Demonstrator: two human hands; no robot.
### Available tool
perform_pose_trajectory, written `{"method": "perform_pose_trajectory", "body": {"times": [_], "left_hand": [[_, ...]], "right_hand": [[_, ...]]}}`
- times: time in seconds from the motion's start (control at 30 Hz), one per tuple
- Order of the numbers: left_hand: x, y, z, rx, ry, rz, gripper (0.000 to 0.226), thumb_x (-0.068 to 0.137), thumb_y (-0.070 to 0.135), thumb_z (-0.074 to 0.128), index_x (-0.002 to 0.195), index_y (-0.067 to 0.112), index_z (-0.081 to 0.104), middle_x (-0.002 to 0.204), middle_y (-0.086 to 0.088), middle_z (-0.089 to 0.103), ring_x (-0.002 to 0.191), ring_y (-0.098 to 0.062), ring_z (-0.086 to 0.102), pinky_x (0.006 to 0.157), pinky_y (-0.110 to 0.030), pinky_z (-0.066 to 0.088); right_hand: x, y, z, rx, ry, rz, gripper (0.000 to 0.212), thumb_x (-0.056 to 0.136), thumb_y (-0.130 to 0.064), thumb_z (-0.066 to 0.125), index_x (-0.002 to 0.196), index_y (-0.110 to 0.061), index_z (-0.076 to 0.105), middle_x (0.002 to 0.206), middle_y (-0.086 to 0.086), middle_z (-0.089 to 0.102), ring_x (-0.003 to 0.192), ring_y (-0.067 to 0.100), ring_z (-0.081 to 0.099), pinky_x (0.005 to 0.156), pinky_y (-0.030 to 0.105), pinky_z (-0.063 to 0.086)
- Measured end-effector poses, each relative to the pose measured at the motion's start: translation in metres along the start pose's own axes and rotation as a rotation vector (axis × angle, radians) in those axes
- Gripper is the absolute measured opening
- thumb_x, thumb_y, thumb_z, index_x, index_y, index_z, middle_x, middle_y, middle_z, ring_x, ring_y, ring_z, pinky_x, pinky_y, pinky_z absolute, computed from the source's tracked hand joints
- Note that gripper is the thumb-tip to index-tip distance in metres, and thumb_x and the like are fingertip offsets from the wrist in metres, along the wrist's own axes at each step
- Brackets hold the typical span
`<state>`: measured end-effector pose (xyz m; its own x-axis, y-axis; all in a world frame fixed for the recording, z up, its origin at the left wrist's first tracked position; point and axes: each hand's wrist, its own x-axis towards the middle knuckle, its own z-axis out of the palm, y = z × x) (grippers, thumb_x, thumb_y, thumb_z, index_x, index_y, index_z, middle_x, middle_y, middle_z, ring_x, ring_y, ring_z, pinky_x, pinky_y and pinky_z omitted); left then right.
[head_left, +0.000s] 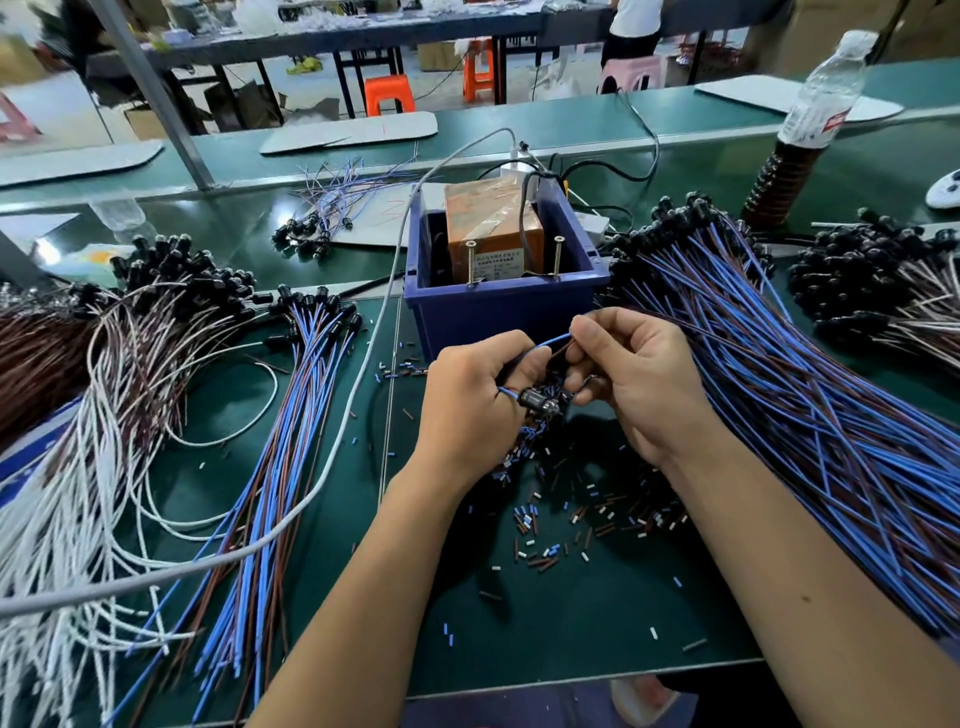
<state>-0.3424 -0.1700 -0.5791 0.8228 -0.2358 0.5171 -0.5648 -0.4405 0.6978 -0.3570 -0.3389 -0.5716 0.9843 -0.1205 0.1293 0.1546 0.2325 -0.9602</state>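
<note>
Fingers (522, 358): both sets are curled, pinching one blue wire (553, 340) at the centre of the frame.
Left hand (478, 400): grips the wire's lower run, with the small black part (540, 401) at its end sticking out just beside the thumb.
Right hand (639, 384): thumb and forefinger nip the upper loop of the same wire; what the lower fingers hold cannot be made out.
Where the piece is: held above the green mat (545, 639), just in front of the blue bin (498, 317), which holds an orange block (491, 228) and two upright screws (471, 262).
Done, as it appears: short bits of blue, brown and white sleeve (571, 519) litter the mat under the hands, and a neat bundle of blue and brown leads (306, 395) lies left of centre, likely finished work.
Left to do, as it appears: a big heap of blue and brown leads (779, 364) fills the right side and probably waits its turn, though no view shows which pile is finished.
Stage: one lead in hand among hundreds, so the job looks far from over.
Also on the bench: white and brown leads (104, 389) at far left, and a water bottle (826, 88) at upper right.
</note>
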Motion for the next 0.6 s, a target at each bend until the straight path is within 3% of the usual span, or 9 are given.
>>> {"method": "perform_pose_trajectory", "body": {"times": [0.3,0.43,0.5,0.6], "left_hand": [[0.0,0.006,0.0,-0.091,-0.035,-0.017,0.04,0.102,0.017,0.061,0.066,0.0,0.052,0.059,-0.015,0.045,0.058,-0.031,0.04,0.051,-0.042,0.033],[-0.002,0.004,-0.007,-0.162,0.036,-0.046,0.037,0.103,0.014,0.059,0.068,0.004,0.06,0.056,-0.003,0.047,0.054,-0.008,0.039,0.052,-0.026,0.03],[0.0,0.005,-0.008,-0.215,0.107,-0.072,0.035,0.104,0.014,0.057,0.07,0.007,0.063,0.056,0.006,0.046,0.055,-0.005,0.039,0.054,-0.021,0.03],[0.0,0.007,-0.001,-0.25,0.176,-0.097,0.034,0.105,0.014,0.057,0.072,0.008,0.062,0.058,0.001,0.048,0.056,-0.005,0.039,0.054,-0.022,0.03]], "right_hand": [[0.002,0.002,0.001,0.039,0.026,-0.004,0.014,0.102,-0.012,0.064,0.089,-0.006,0.064,0.067,0.001,0.064,0.049,0.012,0.06,0.043,0.018,0.048],[0.008,-0.002,-0.013,0.078,0.166,-0.029,0.017,0.102,-0.017,0.064,0.088,-0.008,0.065,0.068,0.0,0.065,0.051,0.012,0.058,0.043,0.02,0.046],[0.007,0.0,-0.014,-0.049,0.15,-0.066,0.014,0.1,-0.018,0.069,0.089,-0.01,0.068,0.07,0.002,0.068,0.048,0.013,0.057,0.04,0.022,0.044],[0.004,0.008,0.0,-0.111,0.09,-0.075,0.017,0.095,-0.029,0.074,0.088,-0.013,0.074,0.072,0.003,0.067,0.042,0.011,0.05,0.034,0.02,0.035]]}}
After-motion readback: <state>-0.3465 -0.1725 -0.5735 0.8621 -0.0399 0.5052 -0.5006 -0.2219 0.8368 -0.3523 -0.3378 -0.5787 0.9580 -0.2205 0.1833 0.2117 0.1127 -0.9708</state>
